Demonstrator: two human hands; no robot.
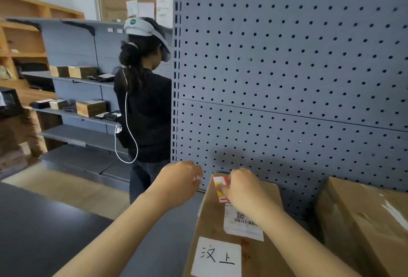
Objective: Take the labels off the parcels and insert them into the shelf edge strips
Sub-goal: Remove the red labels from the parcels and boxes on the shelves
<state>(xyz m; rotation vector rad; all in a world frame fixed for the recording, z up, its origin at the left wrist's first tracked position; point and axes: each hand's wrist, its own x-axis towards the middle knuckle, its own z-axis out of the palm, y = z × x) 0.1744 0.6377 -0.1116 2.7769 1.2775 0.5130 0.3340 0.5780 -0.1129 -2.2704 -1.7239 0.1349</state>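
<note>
the peeling step looks to be in hand: the red and yellow label (pixel 220 189) is pinched by the right hand (pixel 245 190) at the far end of the brown parcel (pixel 220 228), close to the pegboard wall (pixel 287 67). a small pale scrap is pinched in the closed left hand (pixel 178 179). next, a steady pull away from the wall is probably called for. open shelf (pixel 163 232) is left beside the parcel; a second parcel (pixel 362 221) crowds the right.

Grey shelf (pixel 163 243) under two parcels (pixel 220 221)
</note>
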